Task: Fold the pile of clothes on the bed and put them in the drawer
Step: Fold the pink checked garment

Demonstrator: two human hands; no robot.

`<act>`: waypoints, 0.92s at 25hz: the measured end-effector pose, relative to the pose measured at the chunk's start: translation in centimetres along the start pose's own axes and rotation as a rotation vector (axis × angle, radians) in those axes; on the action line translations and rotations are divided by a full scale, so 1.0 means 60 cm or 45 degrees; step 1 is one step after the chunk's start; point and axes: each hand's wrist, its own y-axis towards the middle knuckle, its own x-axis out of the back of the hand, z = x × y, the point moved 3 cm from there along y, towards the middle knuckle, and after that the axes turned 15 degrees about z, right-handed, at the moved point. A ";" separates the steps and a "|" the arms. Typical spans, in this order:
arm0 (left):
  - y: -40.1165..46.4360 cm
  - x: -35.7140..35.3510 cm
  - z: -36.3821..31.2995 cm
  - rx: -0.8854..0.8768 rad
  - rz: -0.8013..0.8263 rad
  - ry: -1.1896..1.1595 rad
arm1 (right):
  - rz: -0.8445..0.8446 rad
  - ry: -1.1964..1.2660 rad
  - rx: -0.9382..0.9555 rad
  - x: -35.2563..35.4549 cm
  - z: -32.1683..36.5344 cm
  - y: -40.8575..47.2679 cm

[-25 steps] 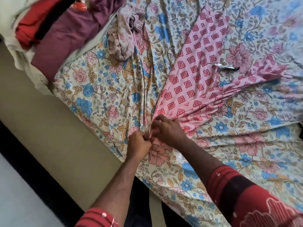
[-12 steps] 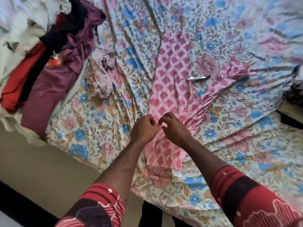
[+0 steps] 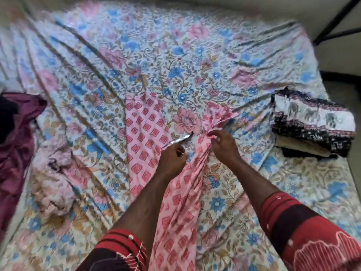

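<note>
Where both hands (image 3: 197, 151) meet, the pink diamond-print garment (image 3: 146, 133) bunches.

left hand (image 3: 172, 160) curled, over pink garment (image 3: 145, 137) | right hand (image 3: 222, 145) pinching its gathered leg | floral bedsheet (image 3: 156, 55)

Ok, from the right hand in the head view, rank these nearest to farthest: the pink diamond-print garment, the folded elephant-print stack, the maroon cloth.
1. Pink diamond-print garment: pinched by the right hand itself.
2. Folded elephant-print stack: off to the right, near the bed's edge.
3. Maroon cloth: far left edge of the bed, beyond the left hand.
</note>
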 end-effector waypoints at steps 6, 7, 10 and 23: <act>0.102 -0.010 -0.029 -0.031 0.124 -0.179 | -0.025 0.758 -0.473 0.048 -0.038 0.136; 0.112 -0.007 -0.031 -0.048 0.185 -0.174 | -0.030 0.840 -0.519 0.046 -0.045 0.156; 0.143 0.013 -0.025 -0.097 0.330 -0.251 | -0.163 0.902 -0.601 0.053 -0.050 0.191; 0.228 0.157 -0.075 -0.081 0.210 -1.291 | 0.017 0.958 0.204 0.010 0.174 0.234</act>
